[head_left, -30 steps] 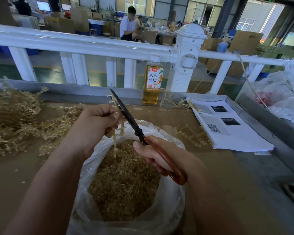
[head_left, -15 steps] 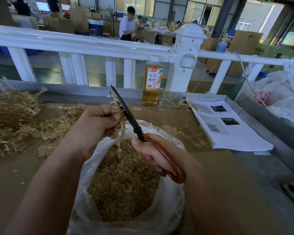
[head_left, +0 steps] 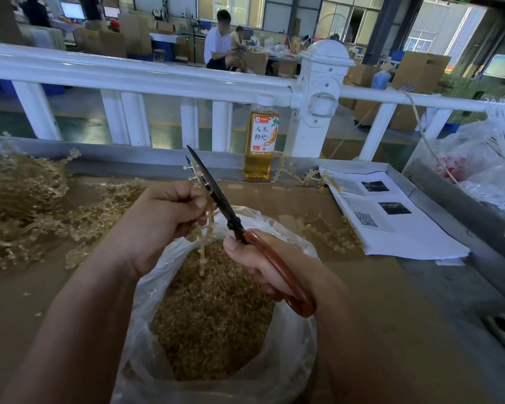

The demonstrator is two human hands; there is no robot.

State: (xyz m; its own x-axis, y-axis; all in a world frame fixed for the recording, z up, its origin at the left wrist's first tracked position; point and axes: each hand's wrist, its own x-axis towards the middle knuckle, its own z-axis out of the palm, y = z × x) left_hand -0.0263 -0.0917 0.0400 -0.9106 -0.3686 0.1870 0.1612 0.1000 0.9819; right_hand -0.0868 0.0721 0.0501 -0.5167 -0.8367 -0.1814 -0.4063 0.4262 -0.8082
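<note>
Workbench seen from the head camera, read from left to right, with the plastic bag (head_left: 142, 304) at centre as reference. Far left of the bag: a loose pile of tan plastic sprigs (head_left: 18, 205) on the brown tabletop (head_left: 370, 287). Above the bag's left rim: the left hand (head_left: 161, 225), fingers and thumb curled and pinching one sprig (head_left: 202, 249), which stands roughly upright, its lower end hanging over the bag's mouth. Inside the bag: a heap of small tan cut pieces (head_left: 213, 316). Above the bag's mouth: the scissors (head_left: 216, 196), blades slanting up and away, laid against the upper part of the held sprig. Whether the blades bite it cannot be told. Over the bag's right rim: the right hand (head_left: 263, 266), closed around the red-brown handles. Behind the bag: a bottle (head_left: 261, 141) of amber drink, upright at the foot of the white railing (head_left: 134, 74). Right of the bag: a stack of printed papers (head_left: 391, 225), with a few more sprigs between.
</note>
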